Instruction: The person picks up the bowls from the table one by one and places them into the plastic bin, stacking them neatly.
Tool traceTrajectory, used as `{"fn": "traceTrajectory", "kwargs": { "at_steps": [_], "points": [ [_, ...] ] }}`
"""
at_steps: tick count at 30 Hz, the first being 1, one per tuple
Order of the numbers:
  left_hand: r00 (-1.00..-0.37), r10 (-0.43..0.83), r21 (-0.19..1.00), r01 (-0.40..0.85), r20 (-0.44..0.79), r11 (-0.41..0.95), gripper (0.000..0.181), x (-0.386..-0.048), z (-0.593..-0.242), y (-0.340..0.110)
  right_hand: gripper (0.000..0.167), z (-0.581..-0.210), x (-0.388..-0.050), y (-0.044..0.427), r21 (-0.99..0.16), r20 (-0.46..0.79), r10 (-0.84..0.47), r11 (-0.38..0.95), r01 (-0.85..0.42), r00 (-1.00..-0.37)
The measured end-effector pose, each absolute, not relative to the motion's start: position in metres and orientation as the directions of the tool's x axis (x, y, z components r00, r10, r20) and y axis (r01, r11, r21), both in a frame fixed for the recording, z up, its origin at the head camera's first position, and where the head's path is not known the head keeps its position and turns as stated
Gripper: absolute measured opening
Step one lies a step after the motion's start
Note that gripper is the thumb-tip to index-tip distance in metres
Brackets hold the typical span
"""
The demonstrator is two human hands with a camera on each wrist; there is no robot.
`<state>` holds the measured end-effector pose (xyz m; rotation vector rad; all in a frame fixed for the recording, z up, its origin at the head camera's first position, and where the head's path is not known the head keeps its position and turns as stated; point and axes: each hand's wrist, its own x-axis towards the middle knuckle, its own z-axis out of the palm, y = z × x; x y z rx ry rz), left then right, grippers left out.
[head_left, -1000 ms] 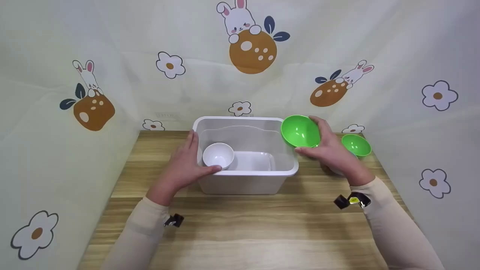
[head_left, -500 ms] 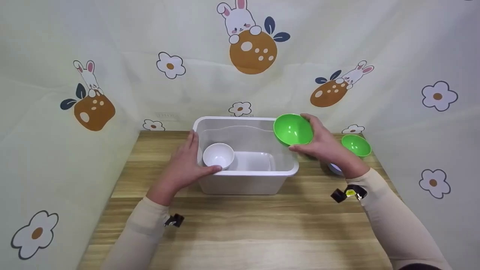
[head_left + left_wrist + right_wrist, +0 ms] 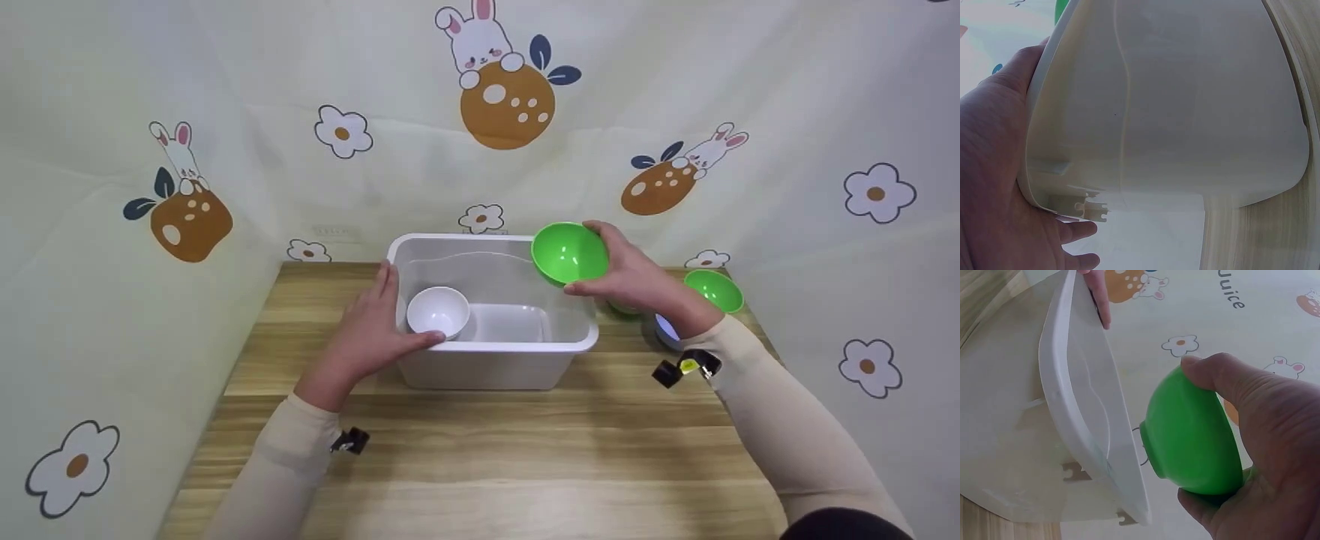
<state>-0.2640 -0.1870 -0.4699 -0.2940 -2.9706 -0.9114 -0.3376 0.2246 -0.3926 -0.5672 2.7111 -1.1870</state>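
A white tub [image 3: 487, 367] stands on the wooden table with a white bowl [image 3: 439, 311] inside at its left end. The left hand [image 3: 367, 322] grips the tub's left front corner, thumb over the front rim and fingers along the left side. Pinched by its rim between thumb and fingers, a green bowl [image 3: 568, 253] is held tilted by the right hand [image 3: 634, 274] over the tub's right back part. In the right wrist view the green bowl [image 3: 1190, 436] shows its outside and foot, beside the tub's rim [image 3: 1061, 388], and the right hand [image 3: 1275, 439] holds it.
Right of the tub, a second green bowl [image 3: 714, 291] lies near the table's right edge. A bluish bowl [image 3: 666, 330] is partly hidden under the right forearm, and another green item [image 3: 622, 308] shows beside the tub. A patterned cloth [image 3: 375, 187] hangs behind and at both sides.
The right hand has carried the green bowl leftward and slightly up, from the tub's right rim to over its opening. More of the bluish bowl shows. The left hand has stayed on the tub.
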Motion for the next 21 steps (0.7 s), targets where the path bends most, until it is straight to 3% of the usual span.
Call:
{"fn": "traceTrajectory", "kwargs": {
  "at_steps": [21],
  "points": [
    [-0.981, 0.18, 0.55, 0.19, 0.072, 0.813, 0.152, -0.264, -0.47, -0.187, 0.118, -0.381, -0.359, 0.19, -0.701, -0.029, -0.475, 0.637, -0.321, -0.88]
  ]
}}
